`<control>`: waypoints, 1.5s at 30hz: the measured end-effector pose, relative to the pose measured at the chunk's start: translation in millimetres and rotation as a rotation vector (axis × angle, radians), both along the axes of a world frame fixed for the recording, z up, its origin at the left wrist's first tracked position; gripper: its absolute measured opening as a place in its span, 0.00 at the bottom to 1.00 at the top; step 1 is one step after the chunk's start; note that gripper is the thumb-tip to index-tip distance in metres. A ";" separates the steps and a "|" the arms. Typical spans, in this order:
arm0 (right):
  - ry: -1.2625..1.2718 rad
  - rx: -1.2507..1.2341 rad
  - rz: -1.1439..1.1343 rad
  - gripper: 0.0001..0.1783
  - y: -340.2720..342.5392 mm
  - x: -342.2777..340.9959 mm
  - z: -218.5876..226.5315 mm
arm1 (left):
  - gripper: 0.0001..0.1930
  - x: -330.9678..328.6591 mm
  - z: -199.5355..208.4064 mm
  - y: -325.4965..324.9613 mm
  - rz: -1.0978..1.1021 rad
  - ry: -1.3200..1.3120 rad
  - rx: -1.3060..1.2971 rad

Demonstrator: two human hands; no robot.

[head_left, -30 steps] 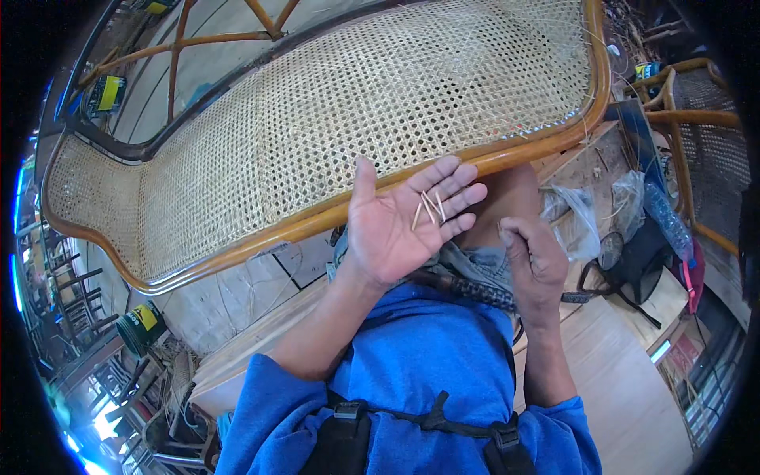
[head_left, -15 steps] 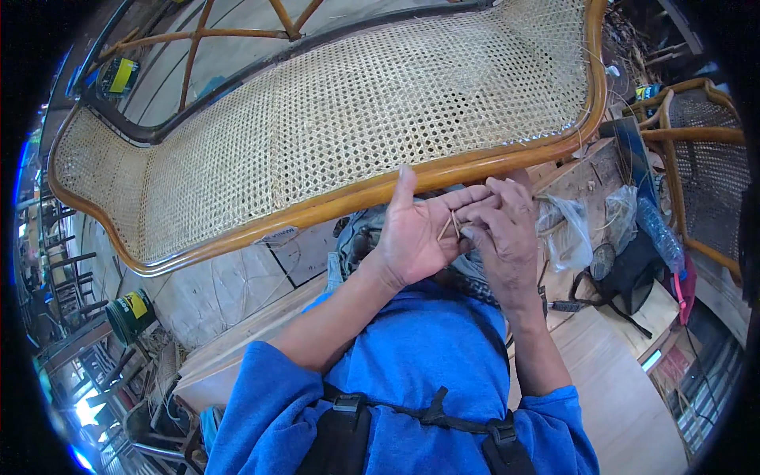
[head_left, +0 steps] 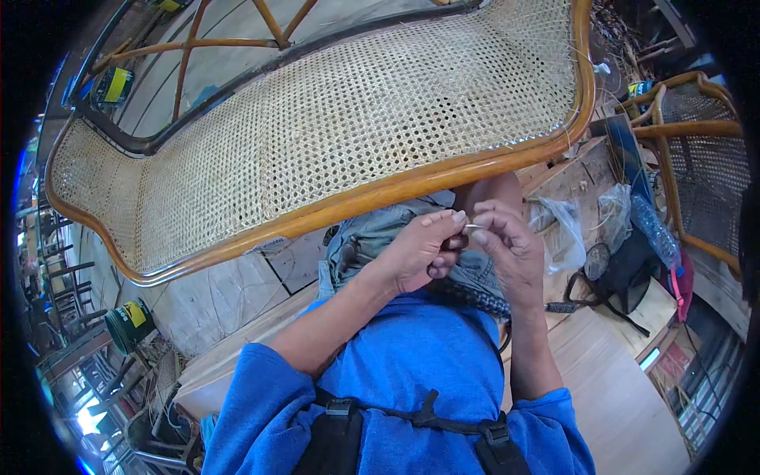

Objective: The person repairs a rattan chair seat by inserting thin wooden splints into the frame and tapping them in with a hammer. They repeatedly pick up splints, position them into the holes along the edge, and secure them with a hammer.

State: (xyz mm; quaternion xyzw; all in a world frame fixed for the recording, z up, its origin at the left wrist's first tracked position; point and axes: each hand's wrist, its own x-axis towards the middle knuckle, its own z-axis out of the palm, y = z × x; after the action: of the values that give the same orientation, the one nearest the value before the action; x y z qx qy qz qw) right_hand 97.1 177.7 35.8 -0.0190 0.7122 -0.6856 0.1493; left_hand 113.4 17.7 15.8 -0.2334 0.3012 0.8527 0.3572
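Observation:
My left hand [head_left: 423, 252] is closed, thumb and forefinger pinched together and the other fingers curled in. Between its fingertips and those of my right hand [head_left: 513, 252] runs a short thin pale stick [head_left: 473, 226]. The right thumb and forefinger pinch the stick's other end. Whatever else the left hand's curled fingers hold is hidden. Just beyond both hands stretches a woven cane panel [head_left: 356, 119] in a varnished wooden frame [head_left: 380, 194]. Its near rail passes close to my fingertips without contact.
Plastic bags [head_left: 564, 233], a clear bottle [head_left: 655, 229] and a black cap-like item [head_left: 629, 277] lie at the right. Another cane-backed chair [head_left: 701, 150] stands beyond them. At the left sits a dark green can [head_left: 131, 324]. A wooden board [head_left: 609, 388] lies beside me.
My left hand has turned from an open palm holding small sticks to a closed pinch. The right hand has drawn back slightly and now pinches one stick. The view has shifted a little.

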 end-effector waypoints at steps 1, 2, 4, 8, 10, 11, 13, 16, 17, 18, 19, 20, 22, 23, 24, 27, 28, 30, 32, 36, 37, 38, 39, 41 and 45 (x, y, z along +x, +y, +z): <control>0.096 0.021 0.026 0.06 0.6 -0.5 -3.4 | 0.12 -0.8 0.2 -0.6 -0.001 -0.037 0.028; 0.192 0.042 0.051 0.06 1.9 -1.2 -9.4 | 0.12 -2.1 -0.1 -0.9 -0.030 -0.034 0.003; 0.213 0.075 0.013 0.06 4.5 -3.6 -12.4 | 0.12 -3.6 -1.4 -0.5 -0.087 -0.033 -0.043; 0.029 0.194 -0.167 0.06 22.4 -22.8 -4.1 | 0.18 -56.7 16.8 -9.6 -0.235 0.386 -0.741; 0.033 0.327 -0.205 0.07 27.7 -40.5 1.7 | 0.20 -108.2 -0.3 -10.4 -0.222 0.874 -1.050; 0.069 0.340 -0.195 0.07 27.8 -49.2 -1.3 | 0.21 -134.8 -13.8 -6.9 -0.190 1.126 -1.150; 0.142 0.359 -0.160 0.08 25.7 -68.0 -8.9 | 0.19 -175.4 -8.3 -3.1 -0.471 1.162 -1.105; 0.275 0.502 -0.063 0.08 12.2 -88.7 -10.7 | 0.16 -215.0 -29.5 8.5 -0.735 1.158 -0.879; 0.306 0.516 -0.020 0.08 8.8 -94.4 -12.9 | 0.16 -221.2 -34.7 12.4 -0.772 1.102 -0.850; 0.335 0.538 0.019 0.08 7.6 -99.3 -16.4 | 0.15 -227.3 -37.6 18.0 -0.809 1.053 -0.811; 0.365 0.555 0.060 0.08 7.1 -103.3 -18.8 | 0.14 -229.7 -31.6 20.0 -0.847 1.002 -0.776; 0.390 0.569 0.072 0.08 7.3 -106.7 -20.9 | 0.12 -232.2 -25.2 19.3 -0.896 0.957 -0.775; 0.442 0.589 0.105 0.08 4.9 -111.3 -24.6 | 0.12 -237.5 -36.0 22.6 -0.861 1.043 -0.760; 0.442 0.592 0.122 0.08 3.8 -112.8 -25.8 | 0.11 -240.7 -41.4 24.8 -0.841 1.084 -0.754; 0.443 0.596 0.135 0.07 3.0 -114.5 -26.5 | 0.11 -244.8 -46.0 27.3 -0.866 1.129 -0.767; 0.445 0.627 0.160 0.07 -0.6 -116.7 -29.2 | 0.11 -251.6 -56.3 34.5 -0.912 1.224 -0.812; 0.446 0.641 0.166 0.07 -1.6 -117.3 -29.8 | 0.11 -252.1 -57.6 36.4 -0.911 1.229 -0.832; 0.447 0.686 0.181 0.07 0.0 -118.0 -33.1 | 0.11 -251.7 -57.9 37.5 -0.897 1.234 -0.846; 0.452 0.712 0.179 0.07 1.2 -118.3 -35.5 | 0.10 -249.9 -55.6 38.1 -0.872 1.234 -0.833; 0.472 0.695 0.169 0.08 1.6 -117.9 -41.0 | 0.09 -252.6 -60.3 37.9 -0.906 1.219 -0.813; 0.478 0.688 0.169 0.08 2.1 -117.9 -42.6 | 0.09 -252.4 -59.3 37.5 -0.907 1.236 -0.813; 0.495 0.736 0.194 0.07 1.7 -118.3 -41.3 | 0.09 -252.0 -58.3 37.3 -0.909 1.254 -0.814; 0.511 0.781 0.220 0.07 0.5 -118.7 -39.3 | 0.09 -251.4 -60.0 36.8 -0.896 1.243 -0.799; 0.544 0.842 0.206 0.07 -4.0 -116.4 -38.5 | 0.09 -249.8 -63.1 35.5 -0.868 1.221 -0.770; 0.657 0.887 0.120 0.08 -9.5 -109.9 -42.5 | 0.09 -245.1 -44.8 35.0 -0.915 1.154 -0.852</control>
State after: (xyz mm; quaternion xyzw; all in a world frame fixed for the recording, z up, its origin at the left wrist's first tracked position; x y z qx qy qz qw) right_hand -12.8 168.2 -6.7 -0.2075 0.9395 -0.2683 -0.0482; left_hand -131.7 52.8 -28.9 0.2679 0.7962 0.4236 0.3389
